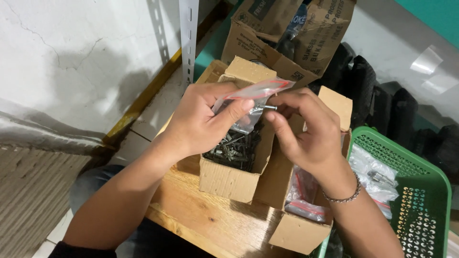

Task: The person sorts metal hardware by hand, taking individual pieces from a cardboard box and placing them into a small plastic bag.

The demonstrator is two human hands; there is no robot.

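My left hand (201, 122) pinches a small clear zip bag (251, 98) with a red strip at its mouth, held above an open cardboard box of dark metal screws (234, 145). My right hand (306, 129), with a bead bracelet at the wrist, holds a small metal screw (269, 108) at the bag's opening. Both hands meet over the box.
A second cardboard box (299, 231) holding filled clear bags stands to the right on a wooden board (201, 215). A green perforated plastic basket (420, 205) with more bags sits at far right. A larger brown carton (272, 33) and dark bundles lie behind.
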